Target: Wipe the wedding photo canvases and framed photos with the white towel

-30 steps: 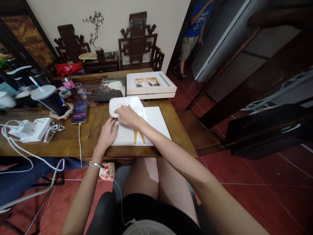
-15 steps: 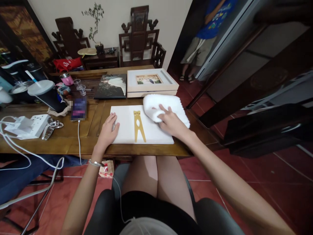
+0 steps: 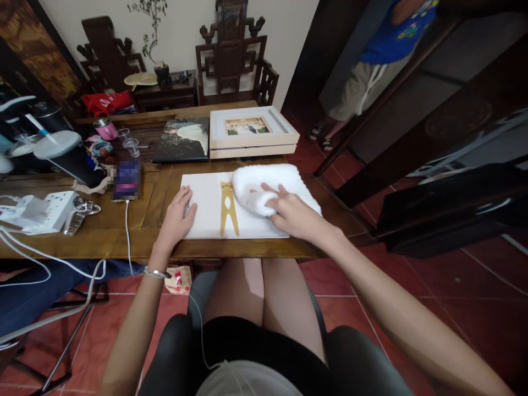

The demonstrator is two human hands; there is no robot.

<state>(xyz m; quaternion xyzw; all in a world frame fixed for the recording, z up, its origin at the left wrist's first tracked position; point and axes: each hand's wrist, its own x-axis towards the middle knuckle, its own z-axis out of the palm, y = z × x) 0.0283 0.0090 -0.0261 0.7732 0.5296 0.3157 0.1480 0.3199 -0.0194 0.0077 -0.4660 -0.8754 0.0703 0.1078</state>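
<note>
A white flat board (image 3: pixel 206 212) with a gold clip-shaped mark (image 3: pixel 227 208) lies on the wooden table (image 3: pixel 103 242) in front of me. My left hand (image 3: pixel 177 212) rests flat on the board's left edge, fingers stretched out. My right hand (image 3: pixel 289 212) presses down on a folded white towel (image 3: pixel 264 184) that covers the board's right part, fingers laid over the cloth.
Behind the board lie a white framed photo (image 3: pixel 251 132) and a dark photo print (image 3: pixel 183 140). To the left are a phone (image 3: pixel 126 181) on a cable, a power strip (image 3: pixel 55 206), cups and a lidded drink (image 3: pixel 61 154). Another person (image 3: pixel 371 71) stands in the doorway at right.
My right hand slid the towel from the board's upper left across to its right side, then slightly back toward the centre. The gold mark came into view. The left hand stayed put.
</note>
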